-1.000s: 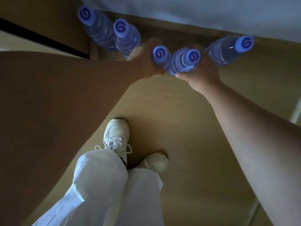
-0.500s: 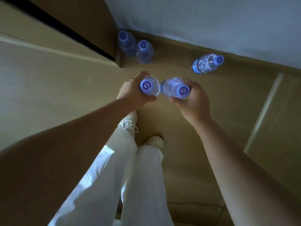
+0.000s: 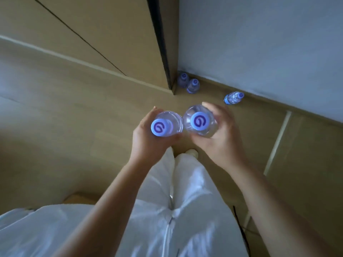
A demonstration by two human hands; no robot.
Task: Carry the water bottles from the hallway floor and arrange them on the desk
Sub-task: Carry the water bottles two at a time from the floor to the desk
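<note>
Left hand point(image 3: 148, 140): fingers wrapped round an upright bottle point(image 3: 164, 125), cap up.
Right hand point(image 3: 220, 134): fingers curled round a second bottle point(image 3: 199, 121), touching the first.
Floor point(image 3: 250, 127): three bottles point(image 3: 193, 85) by the wall.

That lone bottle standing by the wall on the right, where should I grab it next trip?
Grip the lone bottle round its body below the cap, coming from above on the room side. It stands upright close to the wall, with open floor in front.
</note>
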